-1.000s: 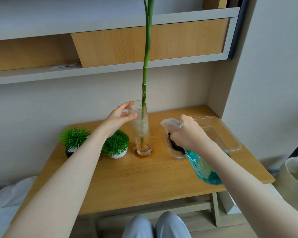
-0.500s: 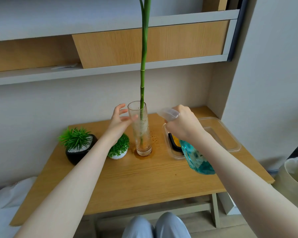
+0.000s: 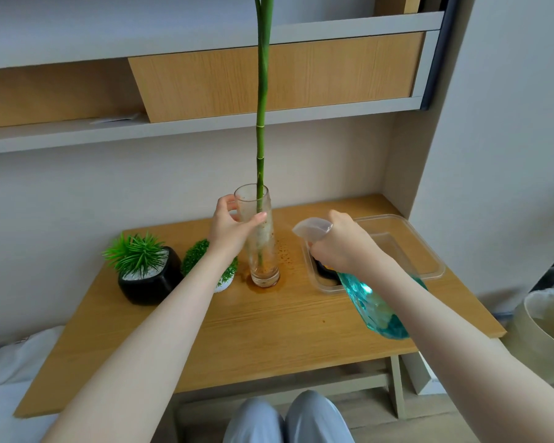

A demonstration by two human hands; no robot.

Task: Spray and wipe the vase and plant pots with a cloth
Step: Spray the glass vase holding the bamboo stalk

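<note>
Head-camera view, looking forward and down over two bare forearms stretched out above a wooden table (image 3: 269,330). A tall clear glass vase (image 3: 259,247) is stood upright near the middle of the table, and its upper part is grasped by the left hand (image 3: 229,230): the thumb (image 3: 253,219) is laid across the near side of the glass and the fingers are curled round the far side, just below the rim. A long green stalk (image 3: 261,107) is held in the vase and rises out of the top of the frame. The glass is streaked with brownish grime, and a brown wet patch is seen on the wood around its base.

A spray bottle (image 3: 373,302) of teal, faceted plastic is gripped by the right hand (image 3: 341,246), whose fingers are closed round the neck below the pale spray head (image 3: 311,227). The nozzle is pointed toward the vase, close to it but not touching.

Two small plant pots are set left of the vase: a black pot (image 3: 151,282) with spiky green leaves, and a white pot (image 3: 224,282) with fine green foliage, partly hidden behind the left forearm. A clear plastic tray (image 3: 413,244) is placed at the right of the table, with a dark object inside, mostly hidden by the right hand.

Wall shelves (image 3: 205,123) in grey and wood tones are mounted above the table. A pale bin (image 3: 547,327) is seen at the right edge, and knees in light grey trousers are seen at the bottom.
</note>
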